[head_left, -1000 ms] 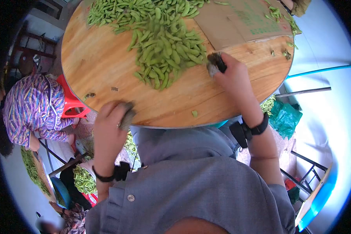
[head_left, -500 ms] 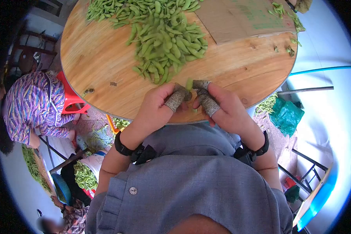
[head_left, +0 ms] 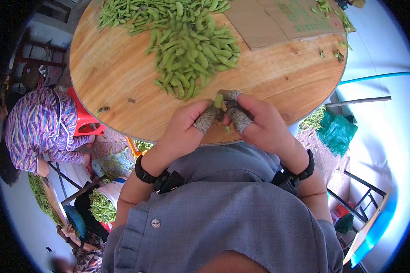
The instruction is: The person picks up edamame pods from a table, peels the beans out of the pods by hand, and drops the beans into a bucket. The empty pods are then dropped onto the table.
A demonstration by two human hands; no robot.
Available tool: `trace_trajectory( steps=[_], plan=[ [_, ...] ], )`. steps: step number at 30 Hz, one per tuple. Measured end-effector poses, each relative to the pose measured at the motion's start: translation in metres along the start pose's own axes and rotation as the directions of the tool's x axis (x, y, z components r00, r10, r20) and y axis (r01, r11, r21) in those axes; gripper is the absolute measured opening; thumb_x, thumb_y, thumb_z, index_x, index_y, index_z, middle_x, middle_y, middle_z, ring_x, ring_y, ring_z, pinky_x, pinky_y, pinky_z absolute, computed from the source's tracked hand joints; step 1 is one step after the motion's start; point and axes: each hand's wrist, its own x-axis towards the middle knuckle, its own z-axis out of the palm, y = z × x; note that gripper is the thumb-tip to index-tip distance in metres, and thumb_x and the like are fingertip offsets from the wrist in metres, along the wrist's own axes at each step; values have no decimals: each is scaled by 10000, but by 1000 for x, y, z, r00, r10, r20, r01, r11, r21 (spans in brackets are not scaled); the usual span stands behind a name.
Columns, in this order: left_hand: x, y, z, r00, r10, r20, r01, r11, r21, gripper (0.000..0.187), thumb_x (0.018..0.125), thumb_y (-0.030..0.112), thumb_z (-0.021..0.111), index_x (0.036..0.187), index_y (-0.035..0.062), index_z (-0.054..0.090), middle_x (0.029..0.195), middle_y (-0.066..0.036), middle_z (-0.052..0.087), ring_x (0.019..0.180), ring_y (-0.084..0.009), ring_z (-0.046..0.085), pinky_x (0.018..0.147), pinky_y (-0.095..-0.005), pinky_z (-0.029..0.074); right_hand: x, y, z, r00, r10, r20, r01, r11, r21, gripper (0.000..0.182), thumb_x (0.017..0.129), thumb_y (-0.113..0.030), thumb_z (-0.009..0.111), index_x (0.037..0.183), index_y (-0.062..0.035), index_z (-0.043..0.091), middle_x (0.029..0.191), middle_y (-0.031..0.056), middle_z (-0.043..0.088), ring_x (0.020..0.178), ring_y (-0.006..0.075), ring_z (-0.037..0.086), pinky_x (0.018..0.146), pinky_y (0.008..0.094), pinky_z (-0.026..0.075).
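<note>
Near the front edge of the round wooden table (head_left: 123, 120), both hands meet around a green soybean pod (head_left: 219, 101). My left hand (head_left: 187, 123) is closed, its thumb and fingertips pinching the pod's left side. On the other side, my right hand (head_left: 265, 122) pinches it as well, its fingers curled in. Grey speckled finger sleeves (head_left: 238, 117) cover several fingers and thumbs. A small green bit (head_left: 226, 129) shows below the fingertips. Just beyond my hands lies a large heap of soybean pods (head_left: 191, 54). The lower fingers are partly hidden.
A flattened cardboard sheet (head_left: 278, 22) lies at the table's far right, with bean scraps on it. To the left, a person in patterned clothes (head_left: 45, 123) sits on a red stool (head_left: 83, 116). A green plastic bag (head_left: 337, 132) is on the floor at right.
My hands have drawn slightly closer together around the pod. More of the pod now shows between my fingertips. The seated person at left has shifted a little.
</note>
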Motion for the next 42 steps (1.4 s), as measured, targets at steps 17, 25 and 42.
trace_trajectory(
  steps=[17, 25, 42],
  plan=[
    [-10, -20, 0, 892, -246, 380, 440, 273, -855, 252, 962, 214, 431, 999, 9, 574, 596, 32, 399, 532, -115, 399, 514, -271, 329, 0, 9, 5, 920, 185, 347, -392, 494, 776, 318, 928, -102, 403, 1228, -88, 508, 749, -13, 518, 472, 12, 359, 378, 171, 287],
    [-9, -25, 4, 867, -199, 456, 496, 264, -827, 349, 988, 280, 390, 1002, -26, 557, 623, 17, 421, 528, -77, 348, 512, -242, 299, 0, 8, 11, 955, 254, 155, -297, 766, 571, 296, 957, -107, 379, 1219, -79, 512, 737, -19, 507, 468, 22, 359, 396, 169, 300],
    [-8, 2, -1, 985, -170, -8, 162, 950, -267, 198, 911, 173, 584, 1051, 33, 572, 793, 14, 584, 680, -45, 537, 584, -199, 442, 12, 18, 10, 989, 143, -38, -123, 934, 334, 145, 860, -179, 621, 950, -66, 616, 681, -35, 545, 514, 37, 470, 446, 214, 375]
  ],
)
